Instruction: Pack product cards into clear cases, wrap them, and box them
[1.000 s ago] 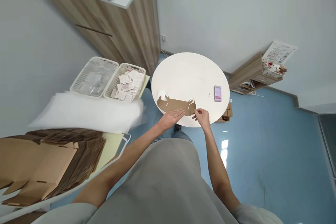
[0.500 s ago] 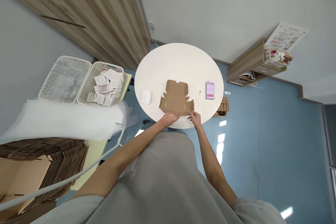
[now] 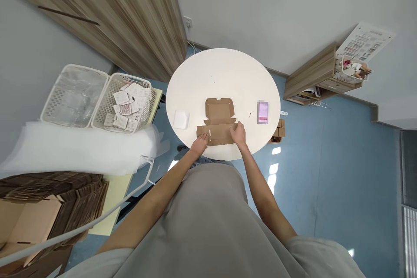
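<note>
An unfolded brown cardboard box [image 3: 221,134] lies on the round white table [image 3: 224,67], with its notched lid panel toward the far side. My left hand [image 3: 200,143] rests on its left side flap, fingers stretched out flat on the card. At the right end of the box, my right hand [image 3: 239,134] is closed on the card, thumb on the inner side and fingers along the edge. A small white stack [image 3: 181,119] sits to the left of the box. To the right lies a phone-like item with a blurred pink screen [image 3: 263,112].
To my left are a basket of small printed packets [image 3: 128,106], a basket of clear plastic bags [image 3: 76,95], white foam sheets [image 3: 81,150] and stacked flat cardboard boxes [image 3: 81,200]. A white rail [image 3: 107,215] runs beside me. A low wooden shelf [image 3: 312,78] stands right.
The near wall of the box has folded inward over the base. My left hand has moved left onto the side flap; my right hand has shifted up onto the right end. The view has tilted down.
</note>
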The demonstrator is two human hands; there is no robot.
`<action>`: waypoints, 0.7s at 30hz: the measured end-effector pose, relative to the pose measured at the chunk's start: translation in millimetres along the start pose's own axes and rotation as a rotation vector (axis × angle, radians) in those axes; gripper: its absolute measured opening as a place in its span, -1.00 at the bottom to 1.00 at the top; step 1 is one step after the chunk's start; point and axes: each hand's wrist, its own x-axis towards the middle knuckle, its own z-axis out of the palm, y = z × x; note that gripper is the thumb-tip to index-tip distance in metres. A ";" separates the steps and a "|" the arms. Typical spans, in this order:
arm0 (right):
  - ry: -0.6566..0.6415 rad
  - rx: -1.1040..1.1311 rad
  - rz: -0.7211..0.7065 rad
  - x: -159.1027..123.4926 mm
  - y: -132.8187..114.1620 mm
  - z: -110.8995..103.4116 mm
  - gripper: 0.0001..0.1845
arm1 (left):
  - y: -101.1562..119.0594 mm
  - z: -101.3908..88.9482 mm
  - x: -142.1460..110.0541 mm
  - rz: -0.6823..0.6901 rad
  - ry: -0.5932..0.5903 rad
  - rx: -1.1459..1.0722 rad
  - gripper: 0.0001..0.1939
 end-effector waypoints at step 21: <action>-0.283 -0.001 -0.085 29.8 7.7 17.8 0.30 | 6.6 -6.0 2.7 -0.143 0.096 -0.107 -0.56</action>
